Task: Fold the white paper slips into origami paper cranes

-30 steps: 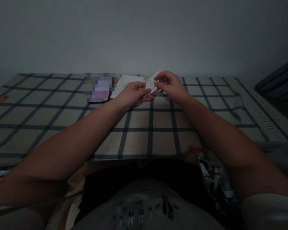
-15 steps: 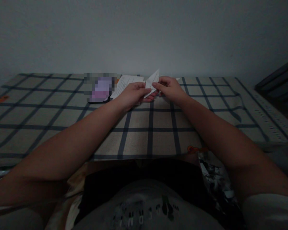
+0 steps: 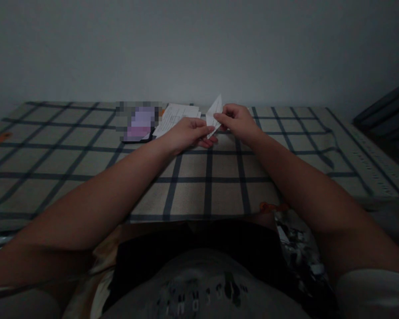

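Observation:
A small piece of folded white paper [image 3: 214, 110] stands between my two hands above the far part of the table, its pointed tip upward. Printed lines show faintly on it. My left hand [image 3: 188, 134] pinches its lower left edge between thumb and fingers. From the other side, my right hand [image 3: 236, 120] grips the paper's right edge, thumb pressed on the near face and fingers curled behind. Part of the paper is hidden by the fingers.
Printed sheets of paper [image 3: 180, 110] lie just left of my hands. Beside them is a phone [image 3: 141, 122] with a lilac and pink screen, partly pixelated. A checked cloth [image 3: 193, 195] covers the table, which meets a plain wall [image 3: 199, 53].
The folded paper has turned slightly and looks narrower. My left hand has shifted a little to the right and down along its edge; the right hand has barely moved.

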`<state>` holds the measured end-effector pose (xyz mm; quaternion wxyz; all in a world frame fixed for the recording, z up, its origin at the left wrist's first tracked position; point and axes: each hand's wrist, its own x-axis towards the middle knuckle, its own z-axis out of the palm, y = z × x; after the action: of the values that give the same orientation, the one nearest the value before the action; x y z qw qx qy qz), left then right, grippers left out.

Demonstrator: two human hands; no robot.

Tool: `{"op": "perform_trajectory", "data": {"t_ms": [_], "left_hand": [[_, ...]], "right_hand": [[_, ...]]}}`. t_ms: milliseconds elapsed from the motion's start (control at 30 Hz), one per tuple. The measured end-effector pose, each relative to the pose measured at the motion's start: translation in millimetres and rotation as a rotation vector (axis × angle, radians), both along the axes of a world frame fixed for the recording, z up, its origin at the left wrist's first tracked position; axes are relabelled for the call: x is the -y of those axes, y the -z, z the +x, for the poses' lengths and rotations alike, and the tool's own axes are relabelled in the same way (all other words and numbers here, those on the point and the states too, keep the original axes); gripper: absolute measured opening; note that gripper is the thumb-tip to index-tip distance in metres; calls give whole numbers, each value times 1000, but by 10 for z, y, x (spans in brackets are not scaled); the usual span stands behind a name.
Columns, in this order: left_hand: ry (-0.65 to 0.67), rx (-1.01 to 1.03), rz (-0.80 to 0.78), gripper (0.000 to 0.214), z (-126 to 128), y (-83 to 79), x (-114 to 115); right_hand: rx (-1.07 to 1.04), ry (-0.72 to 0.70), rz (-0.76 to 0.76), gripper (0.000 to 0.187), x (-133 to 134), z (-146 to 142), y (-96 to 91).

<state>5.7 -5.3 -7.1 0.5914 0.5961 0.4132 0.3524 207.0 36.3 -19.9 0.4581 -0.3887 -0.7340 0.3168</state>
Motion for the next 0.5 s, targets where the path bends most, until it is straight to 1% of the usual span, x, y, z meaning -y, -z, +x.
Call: {"op": "perform_trajectory", "data": {"t_ms": [133, 367, 500], "left_hand": [[15, 1, -4, 9, -4, -17, 17], [37, 37, -18, 11, -2, -24, 28], [25, 39, -39, 13, 1, -23, 24]], "right_hand": [[-1, -5, 18, 38, -17, 21, 10], [6, -2, 20, 37, -5, 10, -6], [9, 28, 7, 36, 6, -3, -25]]}}
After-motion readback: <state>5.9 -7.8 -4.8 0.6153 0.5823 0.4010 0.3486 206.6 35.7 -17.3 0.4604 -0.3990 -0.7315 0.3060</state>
